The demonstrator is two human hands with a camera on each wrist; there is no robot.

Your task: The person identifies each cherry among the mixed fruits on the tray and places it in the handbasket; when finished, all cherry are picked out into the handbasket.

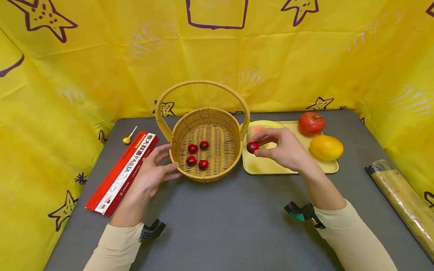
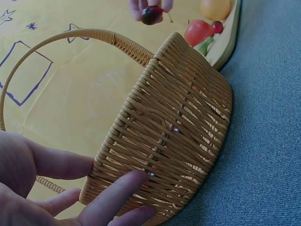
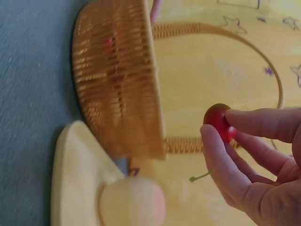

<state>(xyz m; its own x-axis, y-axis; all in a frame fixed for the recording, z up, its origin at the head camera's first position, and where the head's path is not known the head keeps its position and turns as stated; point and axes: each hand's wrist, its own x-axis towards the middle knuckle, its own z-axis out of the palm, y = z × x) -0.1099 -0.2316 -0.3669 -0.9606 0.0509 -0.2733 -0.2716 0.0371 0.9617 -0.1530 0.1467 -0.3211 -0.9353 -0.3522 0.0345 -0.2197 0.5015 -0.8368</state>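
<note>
A woven basket (image 1: 205, 177) with a tall arched handle stands mid-table, with several dark red cherries (image 1: 203, 164) on its floor. My left hand (image 1: 150, 173) touches the basket's left side, its spread fingers against the rim and outer wall. To the right of the basket, my right hand (image 1: 283, 148) pinches a cherry (image 1: 252, 147) between thumb and fingertips, above the pale yellow tray (image 1: 268, 167). The right wrist view shows this cherry (image 3: 219, 123) with a green stem below. A peach (image 3: 134, 202) lies on the tray, partly hidden by my right hand in the head view.
A tomato (image 1: 311, 123) and a mango (image 1: 326, 147) sit at the tray's right side. Left of the basket lie a red pasta box (image 1: 122, 173) and a lollipop (image 1: 127, 140). A clear-wrapped tan bundle (image 1: 400, 199) lies at the right edge. Yellow cloth (image 1: 210, 56) surrounds the table.
</note>
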